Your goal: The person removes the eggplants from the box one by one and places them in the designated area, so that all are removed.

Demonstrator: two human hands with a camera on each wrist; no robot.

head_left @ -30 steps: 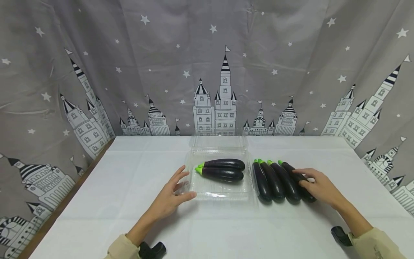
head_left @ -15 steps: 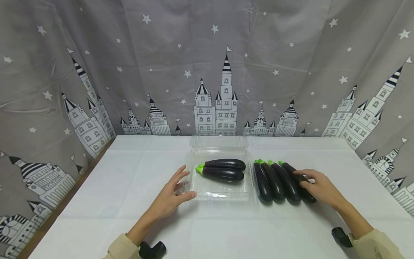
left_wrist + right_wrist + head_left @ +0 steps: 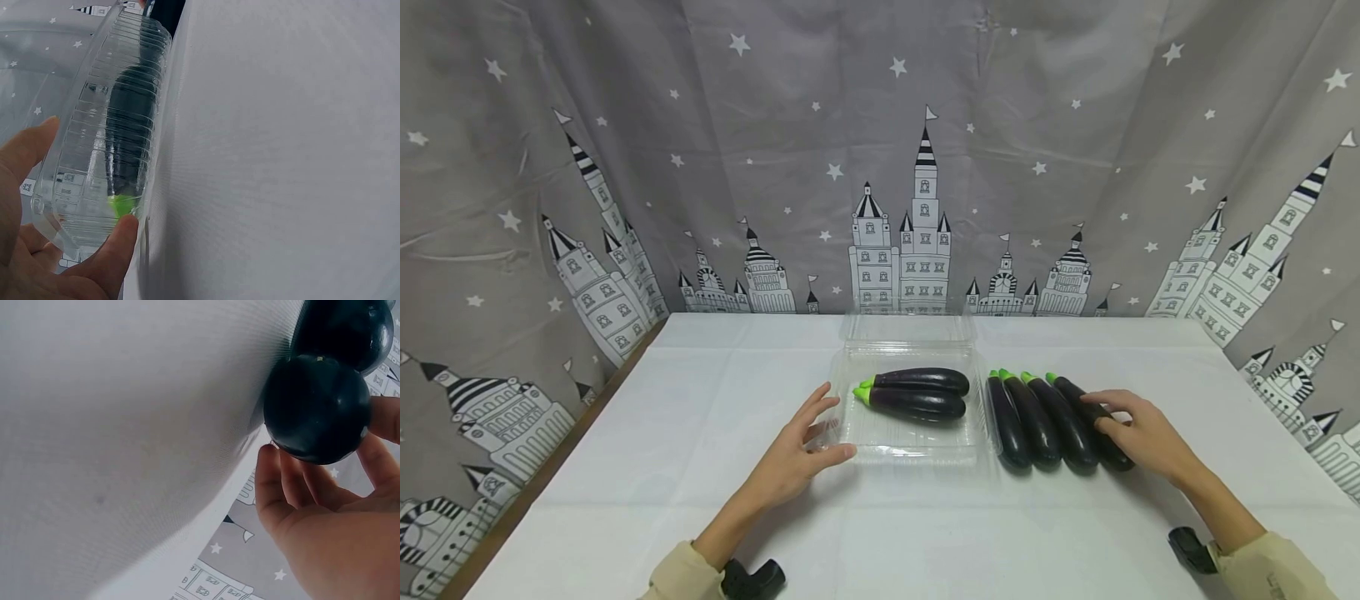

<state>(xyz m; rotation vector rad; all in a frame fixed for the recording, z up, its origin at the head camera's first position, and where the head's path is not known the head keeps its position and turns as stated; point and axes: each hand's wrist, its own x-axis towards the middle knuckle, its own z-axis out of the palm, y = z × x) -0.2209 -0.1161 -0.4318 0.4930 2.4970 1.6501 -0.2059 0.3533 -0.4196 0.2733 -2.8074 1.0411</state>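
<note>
Two hands at work, entered from each outward.

Right hand (image 3: 1138, 435): my fingers curl round the outermost dark purple eggplant with a bright green cap (image 3: 1090, 421), the rightmost of the loose row. The right wrist view shows its rounded blossom end (image 3: 317, 407) cupped between thumb and fingers, a neighbour's end (image 3: 345, 328) just beside it. It lies on the surface, gripped but not lifted.

Loose row: four eggplants in all, side by side and touching, green caps pointing away from me, on the white cloth-covered surface (image 3: 715, 467). The other three (image 3: 1036, 417) lie between my right hand and the box.

Left hand (image 3: 801, 454): thumb and fingers are spread on the near left corner of the clear plastic clamshell box (image 3: 910, 446), steadying it. The left wrist view shows the thumb (image 3: 119, 250) pressed to its ribbed wall (image 3: 103, 156); I judge this a light hold, not a clench.

Box contents: two eggplants (image 3: 917, 393), lying crosswise, touching, caps to the left. Lid (image 3: 910, 329) open, folded back.

Step in hand, by my judgement: packing, third piece now being picked up.

Next move calls for: lifting the gripped eggplant clear of its neighbours without rolling them, turning it crosswise, and laying it in the free strip of the box nearest me while my left hand keeps the light box from sliding.

Backdrop: grey curtain with white castles and stars (image 3: 625, 167).
</note>
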